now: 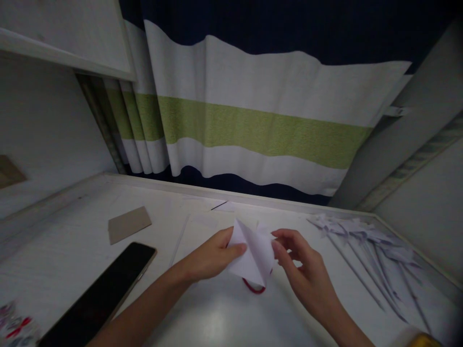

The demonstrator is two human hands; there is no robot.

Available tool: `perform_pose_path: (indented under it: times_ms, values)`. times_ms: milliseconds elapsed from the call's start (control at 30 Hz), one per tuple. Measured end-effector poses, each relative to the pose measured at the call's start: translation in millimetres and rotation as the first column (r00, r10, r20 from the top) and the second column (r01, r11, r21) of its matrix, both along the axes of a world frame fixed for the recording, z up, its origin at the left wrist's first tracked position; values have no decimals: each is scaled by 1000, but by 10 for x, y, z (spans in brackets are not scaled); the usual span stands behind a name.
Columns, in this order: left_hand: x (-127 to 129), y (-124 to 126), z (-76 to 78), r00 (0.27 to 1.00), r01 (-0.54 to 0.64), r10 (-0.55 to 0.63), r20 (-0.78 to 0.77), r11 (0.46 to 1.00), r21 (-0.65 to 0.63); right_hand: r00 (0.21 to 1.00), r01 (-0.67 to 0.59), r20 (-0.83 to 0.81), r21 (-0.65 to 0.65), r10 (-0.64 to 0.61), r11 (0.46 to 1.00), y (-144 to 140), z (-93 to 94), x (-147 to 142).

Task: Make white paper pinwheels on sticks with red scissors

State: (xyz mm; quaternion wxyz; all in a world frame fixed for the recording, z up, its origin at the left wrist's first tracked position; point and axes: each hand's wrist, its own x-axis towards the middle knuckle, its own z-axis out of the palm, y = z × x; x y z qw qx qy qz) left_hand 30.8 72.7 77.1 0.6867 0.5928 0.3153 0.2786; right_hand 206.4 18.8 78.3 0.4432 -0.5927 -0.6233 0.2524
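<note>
A folded white paper piece (253, 255) was held above the white table (217, 318) between both hands. The left hand (211, 258) was closed on the paper's left edge, thumb on top and fingers behind; the right hand (300, 270) was set at the right edge, its thumb and forefinger pinched on or just against the fold — the exact contact could not be made out. Beneath the paper a small red loop (254, 287) was seen, partly hidden; whether it touched the paper could not be told.

The step in hand was judged to be a folding or shaping of the piece — the flaps stood raised and not yet pressed flat. The next move was judged to call for a steady left grip while the right fingertips worked the crease.

A row of finished white paper shapes on thin sticks (365, 241) lay to the right; a dark smartphone (104, 294) and a brown card (128, 224) lay to the left.
</note>
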Motion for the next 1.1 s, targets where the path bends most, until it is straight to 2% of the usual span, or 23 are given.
perform_pose_path:
  times_ms: [100, 200, 333, 433, 533, 633, 733, 900, 1000, 1100]
  values:
    - [-19, -18, 41, 998, -50, 55, -38, 992, 119, 984, -155, -82, 4, 155, 988, -19, -13, 12]
    - [-38, -52, 84, 988, -67, 103, -113, 958, 280, 958, -262, -104, 57, 266, 963, -47, -26, 6]
    - [-57, -112, 144, 958, 5, 128, -257, 887, 461, 974, -223, -50, 4, 223, 975, -86, -21, -33]
    - [-79, -131, 198, 949, 33, 134, -286, 859, 511, 968, -198, -166, -54, 187, 979, -89, 0, -39]
    - [-118, -128, 247, 969, 47, 86, -230, 853, 519, 949, -208, -261, -89, 178, 974, -68, 18, -16]
    - [-160, -111, 268, 988, 54, 26, -153, 866, 498, 967, -187, -186, -45, 176, 981, -37, 19, 22]
    - [-185, -78, 263, 991, 76, -24, -129, 906, 416, 968, -196, -150, 56, 202, 979, -15, 14, 67]
    - [-202, -21, 264, 976, 213, -197, -90, 948, 237, 923, -367, -26, 236, 383, 900, -17, 46, 157]
    - [-224, -11, 287, 970, 242, -244, 13, 965, 99, 917, -395, 71, 274, 392, 877, -34, 79, 196]
    - [-237, -10, 293, 955, 278, -274, 112, 960, -24, 920, -393, 139, 304, 367, 868, -48, 95, 209]
